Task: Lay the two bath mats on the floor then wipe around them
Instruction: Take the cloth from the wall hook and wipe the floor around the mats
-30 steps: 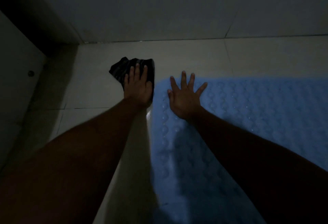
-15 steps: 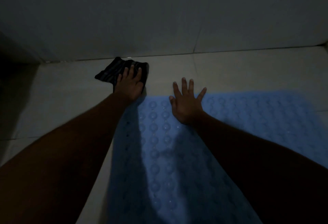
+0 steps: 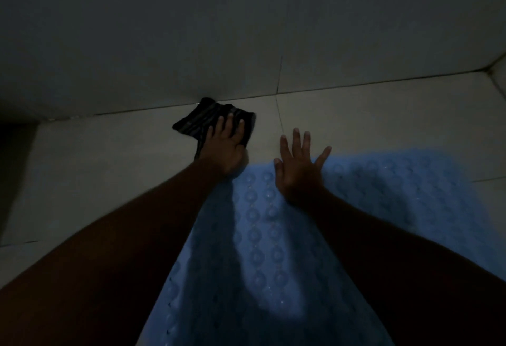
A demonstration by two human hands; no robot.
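A blue bath mat [image 3: 383, 197] with round bumps lies flat on the pale tiled floor and fills the lower middle and right of the view. My right hand [image 3: 298, 167] rests flat on the mat's far edge, fingers spread, fingertips over the tile beyond it. My left hand [image 3: 223, 144] presses with straight fingers on a dark striped cloth [image 3: 197, 122] lying on the floor just beyond the mat's far left corner, close to the wall. Only one mat is in view. The room is dim.
A tiled wall [image 3: 246, 30] meets the floor [image 3: 95, 170] just behind the cloth. A second wall closes the corner at the far right [image 3: 499, 71]. A dark shadowed area sits at the far left [image 3: 13, 154].
The left hand has slid the cloth along the floor from beside the mat's left edge to beyond its far corner, nearer the wall. The view has shifted right. The right hand stays on the mat.
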